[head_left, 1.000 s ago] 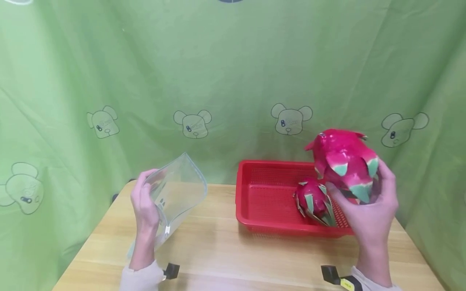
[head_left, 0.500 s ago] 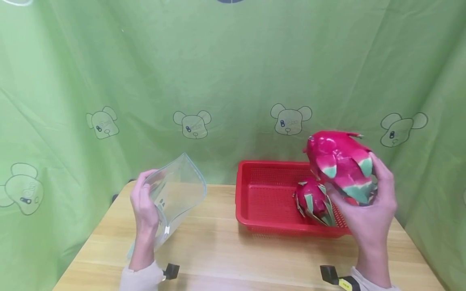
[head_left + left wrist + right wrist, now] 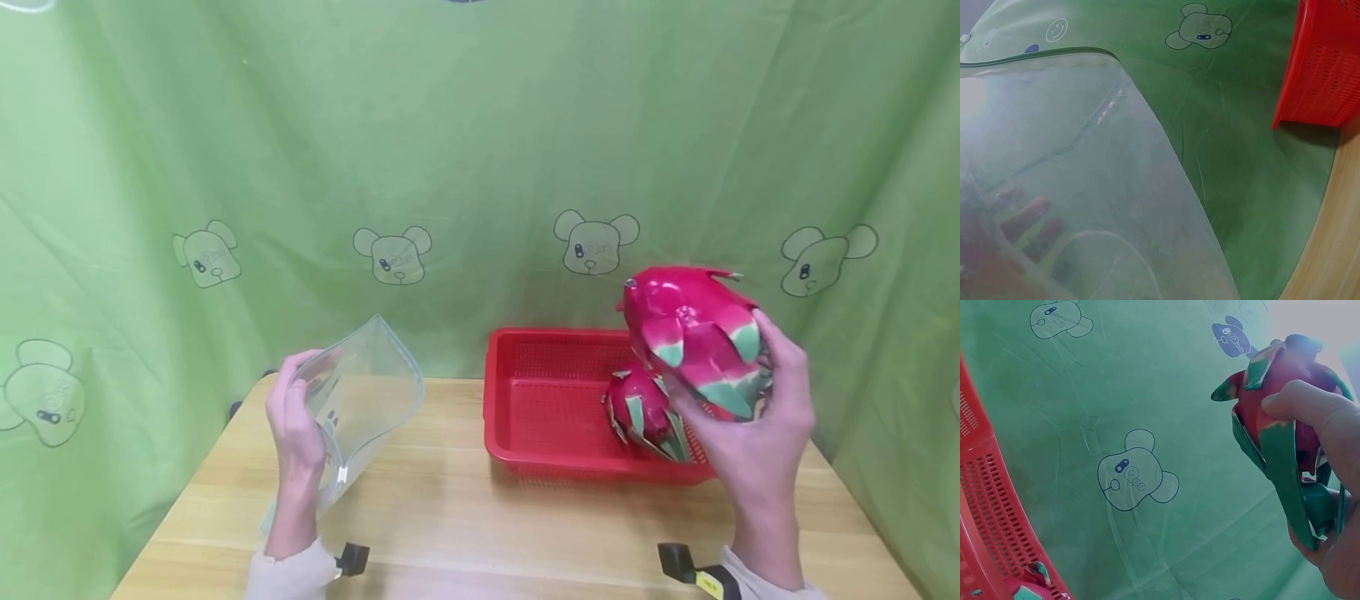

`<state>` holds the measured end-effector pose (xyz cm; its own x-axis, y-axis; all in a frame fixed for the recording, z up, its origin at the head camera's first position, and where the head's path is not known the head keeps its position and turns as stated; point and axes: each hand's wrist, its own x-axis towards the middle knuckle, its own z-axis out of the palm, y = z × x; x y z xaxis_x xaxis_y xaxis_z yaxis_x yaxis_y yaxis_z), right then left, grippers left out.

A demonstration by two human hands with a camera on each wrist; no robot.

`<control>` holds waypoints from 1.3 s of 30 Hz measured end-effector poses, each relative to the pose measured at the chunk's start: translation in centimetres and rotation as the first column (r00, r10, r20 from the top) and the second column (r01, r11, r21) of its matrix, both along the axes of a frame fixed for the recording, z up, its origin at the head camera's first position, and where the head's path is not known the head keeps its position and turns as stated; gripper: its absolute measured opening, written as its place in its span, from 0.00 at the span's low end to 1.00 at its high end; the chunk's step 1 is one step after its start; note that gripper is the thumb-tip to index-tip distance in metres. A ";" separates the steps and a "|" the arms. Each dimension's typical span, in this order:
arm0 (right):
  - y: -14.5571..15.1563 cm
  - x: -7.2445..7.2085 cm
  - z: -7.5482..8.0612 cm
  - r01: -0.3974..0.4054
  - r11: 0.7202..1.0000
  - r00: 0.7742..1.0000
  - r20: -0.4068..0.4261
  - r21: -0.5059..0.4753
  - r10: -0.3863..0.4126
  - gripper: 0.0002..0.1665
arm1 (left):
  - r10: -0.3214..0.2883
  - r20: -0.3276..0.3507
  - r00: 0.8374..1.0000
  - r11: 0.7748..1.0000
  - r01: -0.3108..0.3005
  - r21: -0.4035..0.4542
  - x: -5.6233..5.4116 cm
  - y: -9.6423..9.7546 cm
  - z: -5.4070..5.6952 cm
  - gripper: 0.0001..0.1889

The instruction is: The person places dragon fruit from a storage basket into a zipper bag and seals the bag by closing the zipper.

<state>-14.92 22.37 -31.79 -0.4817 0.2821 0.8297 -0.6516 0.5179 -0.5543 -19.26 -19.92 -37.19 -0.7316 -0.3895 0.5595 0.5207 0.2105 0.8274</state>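
On the left in the head view, my left hand (image 3: 296,421) grips a clear zip bag (image 3: 367,387) by its side, its mouth spread and a white slider at the lower corner. Through the plastic, the fingers show blurred in the left wrist view, where the bag (image 3: 1116,169) fills much of the picture. My right hand (image 3: 765,433) holds a pink dragon fruit (image 3: 693,325) with green-tipped scales, raised over the right end of the red basket. Its thumb presses the near side of the fruit (image 3: 1279,394) in the right wrist view. A second dragon fruit (image 3: 641,404) lies inside the basket.
The red plastic basket (image 3: 498,400) with perforated walls stands at the back of the wooden table (image 3: 465,533), right of centre. Behind and at both sides hangs a green curtain (image 3: 480,150) printed with bear heads.
My right hand has shifted slightly left with the dragon fruit, which has turned a little. The left hand and bag stay almost the same; the whole view drifts slightly.
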 end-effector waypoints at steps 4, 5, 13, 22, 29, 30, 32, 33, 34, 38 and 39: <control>0.8 -0.4 -0.7 0.029 0.999 0.999 0.015 0.016 -0.029 0.52 | -0.003 0.000 1.000 1.000 0.003 0.000 0.0 0.0 0.0 0.23; 1.0 -0.5 -0.8 0.033 0.999 0.999 0.016 0.023 -0.033 0.53 | -0.005 0.001 1.000 1.000 0.005 -0.001 0.0 0.1 -0.1 0.23; 0.4 -0.1 -0.3 0.059 0.994 0.998 -0.003 0.089 -0.059 0.49 | 0.006 0.013 1.000 1.000 -0.005 -0.030 -0.1 0.1 -0.4 0.23; -0.7 0.6 0.8 0.070 0.991 0.996 -0.055 0.117 -0.064 0.47 | 0.018 0.018 1.000 0.997 -0.017 -0.069 0.0 0.3 -0.4 0.23; -0.5 0.5 0.7 0.084 0.984 0.996 -0.050 0.160 -0.077 0.52 | 0.019 0.015 1.000 0.996 -0.018 -0.083 0.0 0.5 -0.5 0.23; -0.5 0.5 0.7 0.088 0.982 0.996 -0.047 0.167 -0.081 0.52 | 0.019 0.018 1.000 0.996 -0.018 -0.084 0.0 0.5 -0.5 0.23; -0.5 0.4 0.6 0.088 0.980 0.996 -0.044 0.177 -0.081 0.52 | 0.021 0.022 1.000 0.996 -0.019 -0.082 0.0 0.6 -0.5 0.23; -0.5 0.4 0.5 0.087 0.980 0.996 -0.047 0.178 -0.080 0.52 | 0.021 0.025 0.999 0.996 -0.019 -0.082 0.0 0.6 -0.5 0.23; -0.5 0.4 0.5 0.082 0.981 0.996 -0.050 0.176 -0.074 0.52 | 0.023 0.027 0.999 0.996 -0.020 -0.084 0.0 0.6 -0.5 0.23; -0.7 0.3 0.5 0.065 0.982 0.997 -0.060 0.176 -0.055 0.50 | 0.027 0.034 0.999 0.996 -0.024 -0.090 0.0 0.7 -0.6 0.23; -0.8 0.4 0.5 0.065 0.982 0.997 -0.059 0.180 -0.055 0.50 | 0.027 0.036 0.999 0.996 -0.024 -0.092 0.0 0.7 -0.7 0.23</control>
